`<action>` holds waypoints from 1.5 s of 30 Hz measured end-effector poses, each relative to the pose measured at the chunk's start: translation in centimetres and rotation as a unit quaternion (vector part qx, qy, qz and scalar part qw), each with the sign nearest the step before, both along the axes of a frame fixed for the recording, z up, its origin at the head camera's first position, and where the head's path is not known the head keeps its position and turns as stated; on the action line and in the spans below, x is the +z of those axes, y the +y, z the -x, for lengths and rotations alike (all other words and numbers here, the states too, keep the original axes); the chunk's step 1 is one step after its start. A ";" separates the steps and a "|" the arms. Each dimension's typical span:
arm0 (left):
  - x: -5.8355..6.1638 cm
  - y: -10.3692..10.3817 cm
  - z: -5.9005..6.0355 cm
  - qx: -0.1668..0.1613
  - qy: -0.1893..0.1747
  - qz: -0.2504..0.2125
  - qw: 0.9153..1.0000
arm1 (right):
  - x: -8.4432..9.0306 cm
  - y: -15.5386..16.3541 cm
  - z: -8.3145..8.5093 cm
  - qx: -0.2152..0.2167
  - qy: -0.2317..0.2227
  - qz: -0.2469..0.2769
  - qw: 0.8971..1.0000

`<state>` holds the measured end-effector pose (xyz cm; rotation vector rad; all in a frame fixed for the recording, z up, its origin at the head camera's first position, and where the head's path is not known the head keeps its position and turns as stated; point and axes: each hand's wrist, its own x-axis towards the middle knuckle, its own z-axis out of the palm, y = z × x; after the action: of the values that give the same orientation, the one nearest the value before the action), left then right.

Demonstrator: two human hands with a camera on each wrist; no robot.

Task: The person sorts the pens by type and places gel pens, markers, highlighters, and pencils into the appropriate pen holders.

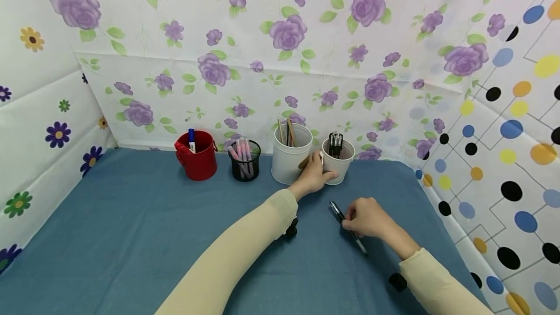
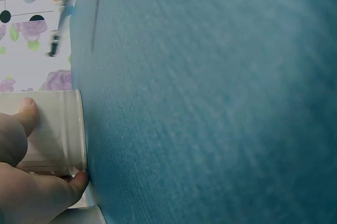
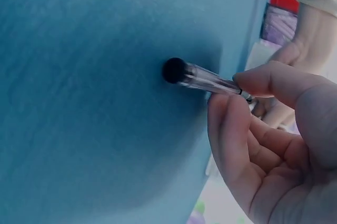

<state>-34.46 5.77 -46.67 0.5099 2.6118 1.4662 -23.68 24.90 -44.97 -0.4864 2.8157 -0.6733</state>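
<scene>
My right hand [image 1: 369, 217] pinches a clear-barrelled pen with black ends [image 1: 337, 211] between thumb and fingers, over the right part of the table. The right wrist view shows the pen [image 3: 205, 79] slanting, its round black end away from the fingertips. My left hand [image 1: 311, 175] holds the side of the smaller white bucket [image 1: 345, 168], thumb along its front. In the left wrist view, fingers wrap round this bucket [image 2: 55, 124] near its base. Several black pens [image 1: 335, 145] stand in it. Beside it, the larger white bucket [image 1: 283, 159] holds several thin sticks or pencils [image 1: 290, 132].
Further left stand a black mesh cup [image 1: 250, 169] with several pink pens [image 1: 243, 150] and a red bucket [image 1: 199, 163] with a blue-capped marker [image 1: 191, 140] and a red one. Blue cloth [image 1: 175, 242] covers the table. Patterned sheets [image 1: 245, 81] hang behind and at both sides.
</scene>
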 end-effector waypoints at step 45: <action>-0.1 0.3 0.2 0.012 -0.007 0.009 1.000 | 11.0 -1.4 7.1 -0.132 0.265 0.181 0.938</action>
<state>-34.69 6.10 -46.75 0.4673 2.6270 1.4452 -30.81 23.49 -34.01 -0.3933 3.3078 -1.3050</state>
